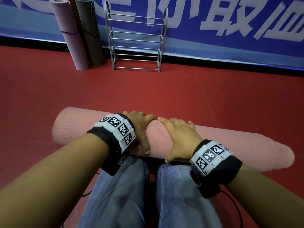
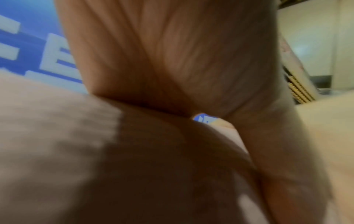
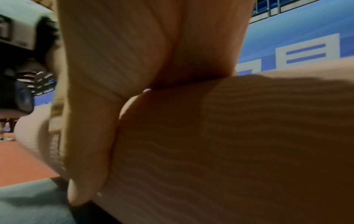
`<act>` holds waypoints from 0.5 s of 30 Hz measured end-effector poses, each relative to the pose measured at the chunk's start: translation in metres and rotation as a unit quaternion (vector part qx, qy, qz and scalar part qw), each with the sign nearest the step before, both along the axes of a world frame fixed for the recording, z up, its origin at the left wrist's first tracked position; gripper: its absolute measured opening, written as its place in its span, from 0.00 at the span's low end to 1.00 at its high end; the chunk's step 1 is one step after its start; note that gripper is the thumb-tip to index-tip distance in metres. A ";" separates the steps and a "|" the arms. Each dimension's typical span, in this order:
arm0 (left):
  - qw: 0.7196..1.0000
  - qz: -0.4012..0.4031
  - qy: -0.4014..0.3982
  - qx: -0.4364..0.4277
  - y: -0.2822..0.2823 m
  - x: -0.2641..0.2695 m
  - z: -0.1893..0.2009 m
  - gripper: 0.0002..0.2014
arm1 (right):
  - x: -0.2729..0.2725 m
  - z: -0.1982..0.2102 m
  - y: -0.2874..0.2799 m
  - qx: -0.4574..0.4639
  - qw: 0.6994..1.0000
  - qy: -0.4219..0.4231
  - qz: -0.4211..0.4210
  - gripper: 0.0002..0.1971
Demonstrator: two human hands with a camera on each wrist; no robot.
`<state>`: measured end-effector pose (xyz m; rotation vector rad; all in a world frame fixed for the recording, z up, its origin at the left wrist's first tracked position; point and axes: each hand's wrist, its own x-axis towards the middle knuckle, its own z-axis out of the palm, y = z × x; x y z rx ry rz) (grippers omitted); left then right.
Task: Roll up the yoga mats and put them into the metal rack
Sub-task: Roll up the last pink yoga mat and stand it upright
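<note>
The blue banner (image 1: 213, 22) behind the rack (image 1: 136, 41) carries large white Chinese characters, cut off by the frame edge; one reads as 敢. Both wristbands (image 1: 118, 129) bear black-and-white square code markers with tiny labels, too small to read.

Head camera looks forward and down from above the knees toward the blue banner (image 1: 213, 22). Each wrist camera sits pressed close under its palm, facing the same banner. All three share the pink rolled mat (image 1: 92, 127).
</note>
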<state>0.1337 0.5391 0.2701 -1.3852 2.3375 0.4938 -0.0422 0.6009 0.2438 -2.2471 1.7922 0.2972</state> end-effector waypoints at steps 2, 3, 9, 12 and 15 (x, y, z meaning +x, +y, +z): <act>0.999 -0.021 -0.020 -0.044 0.009 -0.002 -0.005 0.64 | -0.002 0.001 -0.008 0.007 1.000 -0.008 0.000 0.69; 0.997 -0.026 -0.039 -0.061 0.015 -0.004 -0.008 0.66 | -0.003 0.001 -0.012 0.012 1.000 -0.009 0.001 0.69; 0.993 -0.012 -0.068 -0.094 0.029 -0.011 -0.019 0.72 | -0.006 0.000 -0.033 0.045 0.999 -0.025 0.000 0.68; 0.993 -0.015 -0.063 -0.104 0.021 -0.011 -0.023 0.70 | -0.009 -0.003 -0.039 0.048 0.998 -0.044 -0.004 0.68; 0.994 -0.008 -0.055 -0.095 0.009 -0.011 -0.024 0.67 | -0.008 -0.004 -0.036 0.037 0.998 -0.048 0.004 0.72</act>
